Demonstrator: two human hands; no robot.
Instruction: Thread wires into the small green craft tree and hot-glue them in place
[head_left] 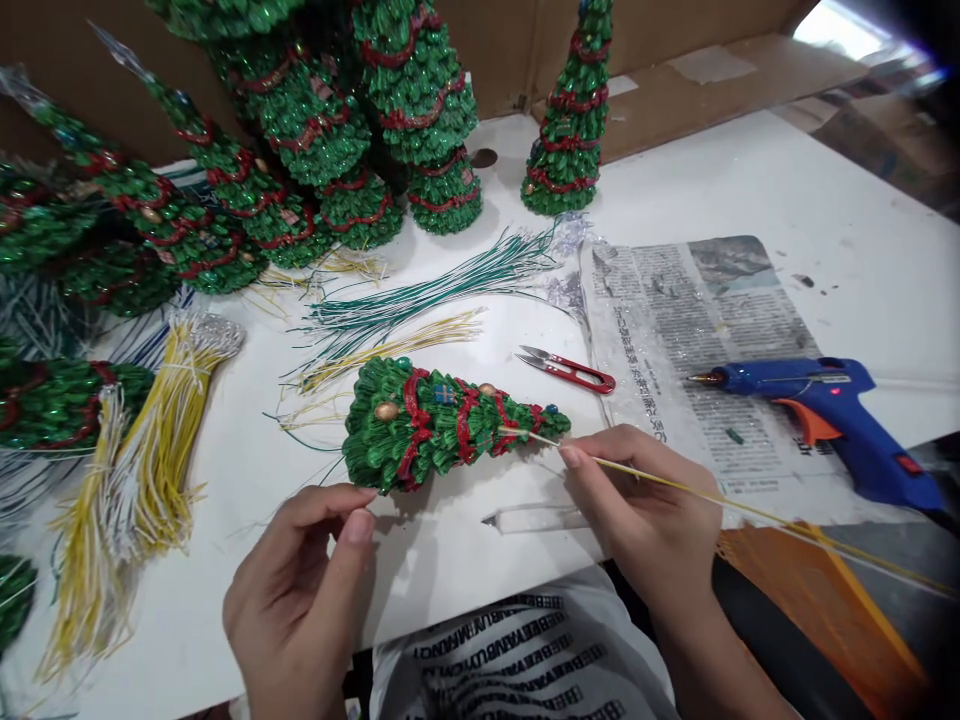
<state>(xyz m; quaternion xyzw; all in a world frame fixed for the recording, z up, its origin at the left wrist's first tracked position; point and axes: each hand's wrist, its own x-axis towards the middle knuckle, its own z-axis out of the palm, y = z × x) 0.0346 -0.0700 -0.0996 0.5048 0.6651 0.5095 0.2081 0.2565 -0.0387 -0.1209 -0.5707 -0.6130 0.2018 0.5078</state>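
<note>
A small green Christmas tree figure with red garlands, gold balls and gift shapes lies on its side on the white table, tip pointing right. Between the thumb and forefinger of my right hand is a thin yellow-and-white wire. Its pale end reaches over the upper part of the tree, and its tail runs off to the right. My left hand is at the tree's base, thumb and forefinger close together as in a pinch. Whatever those fingertips hold, if anything, I cannot make out.
Red thread snips and a white pen-like tool lie close by. A blue glue gun rests on newspaper. Green wires and yellow wire bundles are spread around. Several decorated trees stand behind.
</note>
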